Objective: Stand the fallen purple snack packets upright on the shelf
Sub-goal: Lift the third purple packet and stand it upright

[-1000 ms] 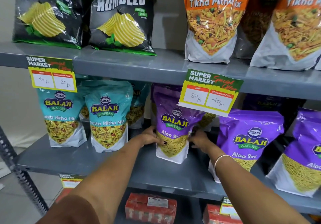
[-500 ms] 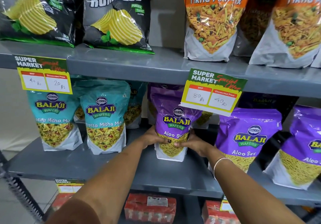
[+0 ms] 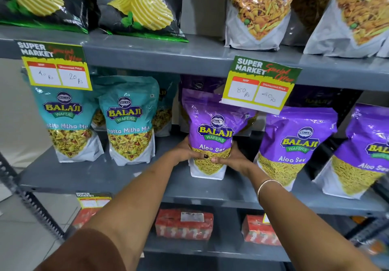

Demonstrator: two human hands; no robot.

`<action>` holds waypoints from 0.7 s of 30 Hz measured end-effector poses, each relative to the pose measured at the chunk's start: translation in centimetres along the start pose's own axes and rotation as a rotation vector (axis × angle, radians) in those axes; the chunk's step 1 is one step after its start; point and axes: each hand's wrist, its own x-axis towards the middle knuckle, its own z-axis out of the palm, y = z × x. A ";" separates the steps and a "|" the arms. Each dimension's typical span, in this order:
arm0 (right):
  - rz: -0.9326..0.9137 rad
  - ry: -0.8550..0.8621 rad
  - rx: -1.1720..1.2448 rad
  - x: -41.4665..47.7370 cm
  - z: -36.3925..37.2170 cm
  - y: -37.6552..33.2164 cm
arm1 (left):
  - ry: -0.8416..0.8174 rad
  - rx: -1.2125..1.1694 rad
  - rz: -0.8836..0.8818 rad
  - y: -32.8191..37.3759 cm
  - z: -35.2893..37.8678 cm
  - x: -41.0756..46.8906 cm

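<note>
Head view looks down at a grey metal shelf (image 3: 117, 178) stocked with snack bags. Both bare hands meet on one glossy purple Aloo Sev snack packet (image 3: 212, 136) standing upright on the shelf, just below a green and yellow price tag (image 3: 261, 83) that hangs from the shelf above. The left hand (image 3: 185, 152) wraps the packet's lower left side and the right hand (image 3: 233, 158) wraps its lower right; the fingers of both are clenched around the packet, thumbs pressed across its front over the yellow sev window. A thin metal bangle (image 3: 266, 185) circles the right wrist.

To the right, just beside the held packet, a second purple Aloo Sev packet (image 3: 294, 144) leans slightly on the same shelf, and a third purple packet (image 3: 366, 151) stands tilted near the frame's edge. More purple packets sit in shadow behind them. To the left, apart from the held packet, two teal Khatta Mitha Mix pouches (image 3: 128, 123) stand upright under another price tag (image 3: 54, 66).

On the shelf above rest black ridged-chip bags (image 3: 139, 3) and orange-topped mix pouches (image 3: 256, 12). On the shelf below lie red boxes (image 3: 184, 225).
</note>
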 end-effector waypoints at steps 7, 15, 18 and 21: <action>-0.023 -0.066 0.000 -2.4 -0.5 0.7 | 0.038 0.025 -0.020 0.1 1.8 -3.7; 0.149 -0.087 -0.196 -2.1 -1.3 3.7 | 0.113 0.166 -0.128 -2.1 3.4 -4.9; 0.146 -0.051 -0.149 -1.8 -0.2 4.6 | 0.145 0.154 -0.133 -3.3 3.5 -4.5; 0.131 -0.033 -0.103 -1.3 0.8 4.6 | 0.152 0.190 -0.127 -3.7 2.8 -4.0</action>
